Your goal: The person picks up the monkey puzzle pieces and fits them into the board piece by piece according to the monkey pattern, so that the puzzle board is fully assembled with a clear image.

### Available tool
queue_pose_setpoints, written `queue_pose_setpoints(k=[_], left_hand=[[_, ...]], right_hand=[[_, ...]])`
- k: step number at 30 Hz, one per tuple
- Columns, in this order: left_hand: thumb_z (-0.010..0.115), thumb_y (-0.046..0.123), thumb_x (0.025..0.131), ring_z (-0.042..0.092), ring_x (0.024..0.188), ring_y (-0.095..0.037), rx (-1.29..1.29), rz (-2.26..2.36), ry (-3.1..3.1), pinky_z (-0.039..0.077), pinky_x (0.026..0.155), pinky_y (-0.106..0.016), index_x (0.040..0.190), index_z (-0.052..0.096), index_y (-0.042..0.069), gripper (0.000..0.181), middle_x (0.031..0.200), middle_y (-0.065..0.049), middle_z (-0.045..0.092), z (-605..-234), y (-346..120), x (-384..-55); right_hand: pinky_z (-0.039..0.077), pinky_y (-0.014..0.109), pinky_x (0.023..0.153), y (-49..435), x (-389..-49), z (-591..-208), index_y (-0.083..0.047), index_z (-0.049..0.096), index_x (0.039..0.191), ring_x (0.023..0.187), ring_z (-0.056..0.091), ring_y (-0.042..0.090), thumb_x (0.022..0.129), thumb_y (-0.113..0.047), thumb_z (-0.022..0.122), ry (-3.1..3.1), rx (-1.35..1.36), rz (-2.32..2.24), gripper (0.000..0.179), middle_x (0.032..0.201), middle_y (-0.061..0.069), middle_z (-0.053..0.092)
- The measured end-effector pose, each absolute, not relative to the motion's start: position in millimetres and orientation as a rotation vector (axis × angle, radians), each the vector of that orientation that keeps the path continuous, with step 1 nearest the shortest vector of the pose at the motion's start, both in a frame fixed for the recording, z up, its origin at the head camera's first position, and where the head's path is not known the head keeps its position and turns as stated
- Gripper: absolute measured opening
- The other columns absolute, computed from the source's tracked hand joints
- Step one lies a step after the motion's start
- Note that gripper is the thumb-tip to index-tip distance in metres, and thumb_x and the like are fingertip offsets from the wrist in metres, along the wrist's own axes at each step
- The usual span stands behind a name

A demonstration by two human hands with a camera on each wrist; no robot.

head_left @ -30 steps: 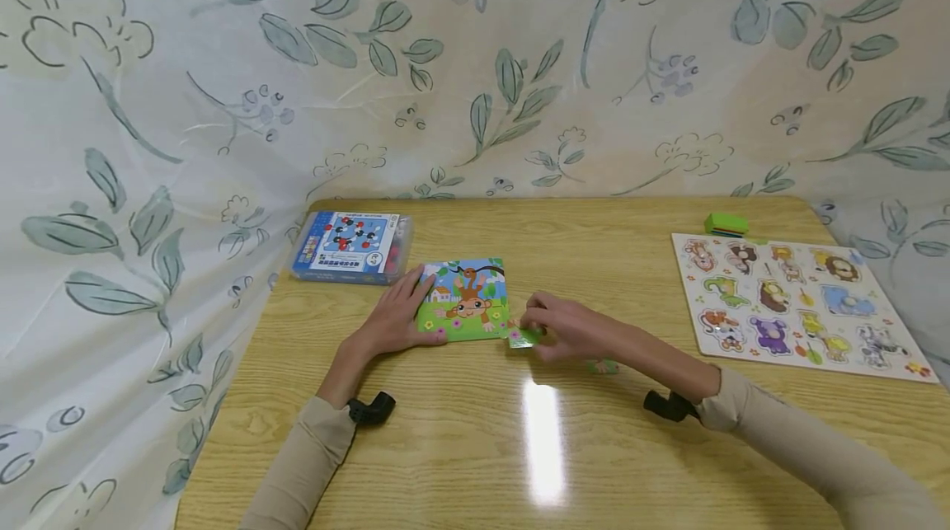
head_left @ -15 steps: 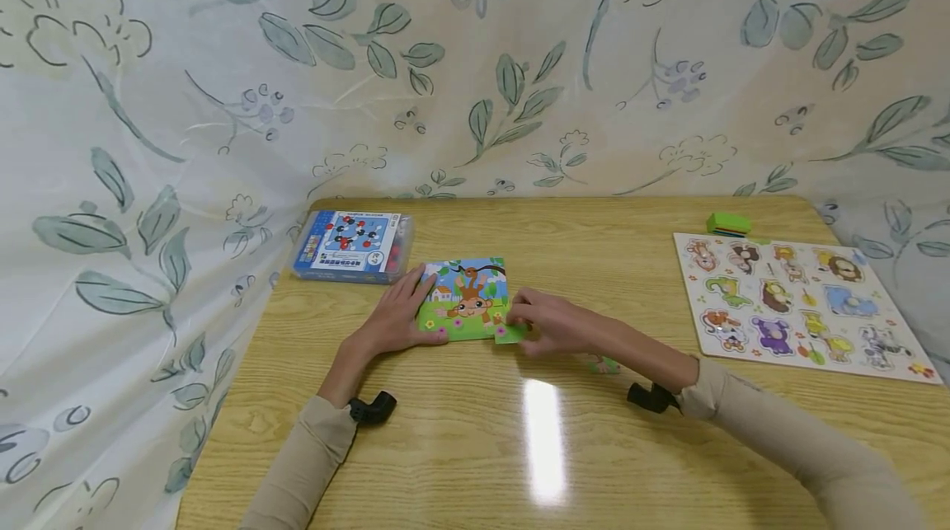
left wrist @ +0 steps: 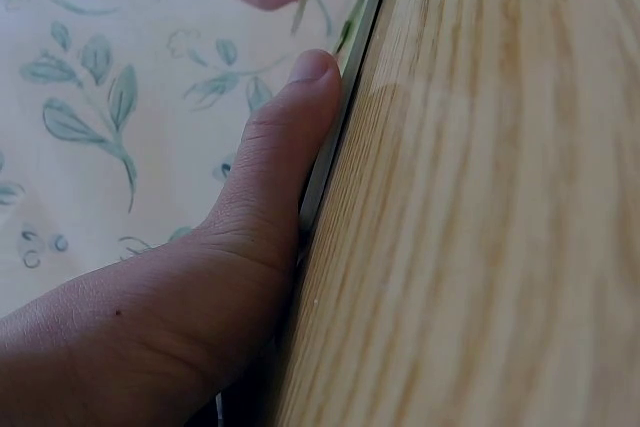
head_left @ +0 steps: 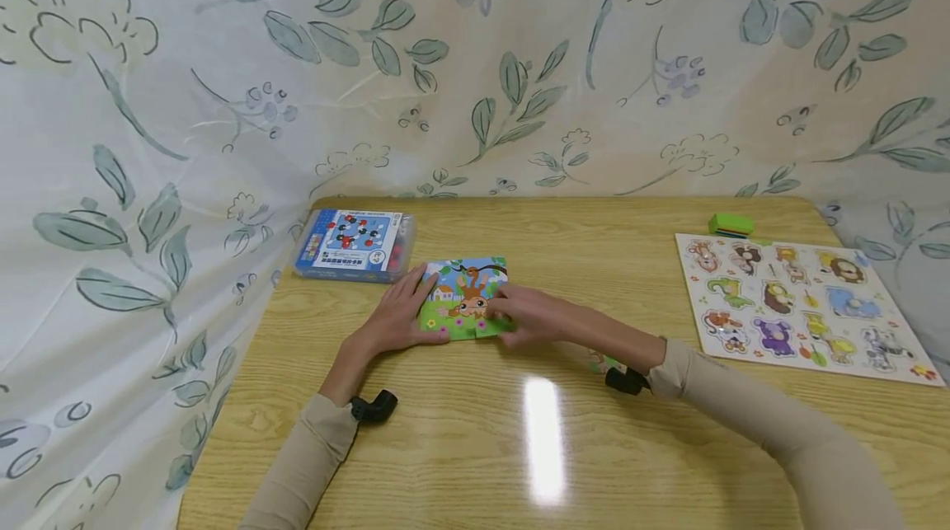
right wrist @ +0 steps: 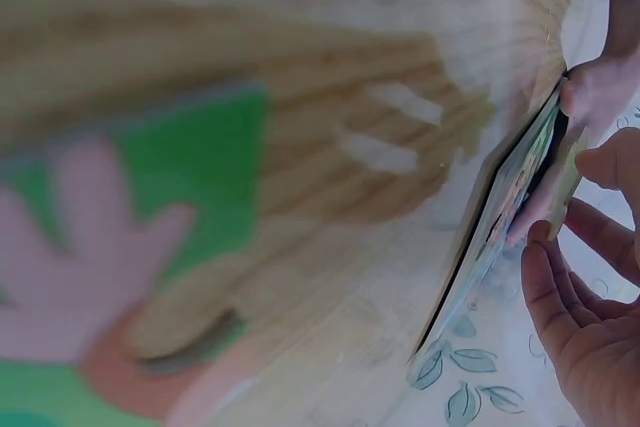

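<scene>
A square picture puzzle (head_left: 469, 283) of an upside-down monkey lies on the table before me. My left hand (head_left: 398, 314) rests along its left side, fingers spread, and the thumb touches its near edge in the left wrist view. Between thumb and fingertips my right hand (head_left: 529, 317) pinches a thin puzzle piece (right wrist: 566, 190), held tilted just above the puzzle's lower right part. In the head view that hand hides the puzzle's right side. Another puzzle piece (right wrist: 215, 182), green with part of a picture, lies on the table under the right forearm.
At the back left stands a clear box (head_left: 352, 246) with a blue molecule label. An animal peg-puzzle board (head_left: 797, 299) lies at the right, with a small green block-like object (head_left: 731, 224) behind it. A floral cloth (head_left: 475, 85) hangs along the table's back edge.
My right hand has moved left with the pinched piece, from beside the puzzle to over its lower right part. The left hand has stayed in place.
</scene>
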State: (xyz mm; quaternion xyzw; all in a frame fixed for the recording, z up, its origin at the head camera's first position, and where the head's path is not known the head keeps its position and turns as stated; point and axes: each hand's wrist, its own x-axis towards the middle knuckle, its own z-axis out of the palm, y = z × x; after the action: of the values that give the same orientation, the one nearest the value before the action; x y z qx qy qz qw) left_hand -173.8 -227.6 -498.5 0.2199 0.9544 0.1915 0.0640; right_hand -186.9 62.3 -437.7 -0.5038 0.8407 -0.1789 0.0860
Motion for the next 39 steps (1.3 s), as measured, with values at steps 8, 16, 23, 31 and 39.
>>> queue_pose_setpoints(k=[8, 16, 23, 31, 39], left_hand=[[0.068, 0.066, 0.077, 0.009, 0.152, -0.032, 0.657, 0.565, 2.878, 0.017, 0.119, -0.057, 0.158, 0.014, 0.016, 0.110, 0.165, -0.011, 0.005, -499.2, -227.3, -174.5], [0.068, 0.068, 0.077, 0.010, 0.152, -0.033, 0.660, 0.577, 2.877, 0.018, 0.119, -0.057, 0.158, 0.015, 0.016, 0.110, 0.165, -0.011, 0.006, -497.7, -226.4, -174.0], [0.067, 0.068, 0.077, 0.010, 0.152, -0.032, 0.652, 0.569, 2.874, 0.018, 0.119, -0.057, 0.158, 0.015, 0.016, 0.109, 0.165, -0.010, 0.005, -499.7, -227.7, -175.1], [0.065, 0.071, 0.077, 0.011, 0.151, -0.033, 0.671, 0.567, 2.874, 0.019, 0.119, -0.057, 0.158, 0.015, 0.016, 0.110, 0.165, -0.011, 0.005, -500.2, -227.1, -174.7], [0.069, 0.065, 0.077, 0.010, 0.152, -0.033, 0.667, 0.580, 2.873, 0.018, 0.119, -0.058, 0.157, 0.015, 0.014, 0.109, 0.165, -0.012, 0.006, -497.9, -227.6, -174.0]], right_hand=[[0.039, 0.022, 0.064, 43.7, -196.4, -444.6, -0.007, 0.060, 0.097, 0.074, 0.043, 0.012, 0.079, -0.014, 0.067, 2.482, -1.528, -0.545, 0.020, 0.094, 0.007, 0.054], [0.037, 0.020, 0.060, 34.6, -201.0, -450.8, -0.008, 0.059, 0.095, 0.069, 0.040, 0.010, 0.082, -0.016, 0.064, 2.450, -1.551, -0.606, 0.015, 0.088, 0.006, 0.053], [0.037, 0.019, 0.062, 25.8, -199.8, -443.4, -0.007, 0.069, 0.100, 0.071, 0.042, 0.010, 0.083, -0.016, 0.068, 2.457, -1.422, -0.505, 0.019, 0.091, 0.007, 0.057], [0.042, 0.017, 0.064, 23.5, -198.9, -447.0, -0.008, 0.073, 0.102, 0.073, 0.047, 0.008, 0.087, -0.017, 0.067, 2.496, -1.505, -0.425, 0.018, 0.095, 0.006, 0.062], [0.049, 0.021, 0.068, 22.4, -193.6, -444.8, -0.009, 0.074, 0.107, 0.079, 0.059, 0.012, 0.087, -0.012, 0.064, 2.551, -1.661, -0.249, 0.022, 0.098, 0.006, 0.066]])
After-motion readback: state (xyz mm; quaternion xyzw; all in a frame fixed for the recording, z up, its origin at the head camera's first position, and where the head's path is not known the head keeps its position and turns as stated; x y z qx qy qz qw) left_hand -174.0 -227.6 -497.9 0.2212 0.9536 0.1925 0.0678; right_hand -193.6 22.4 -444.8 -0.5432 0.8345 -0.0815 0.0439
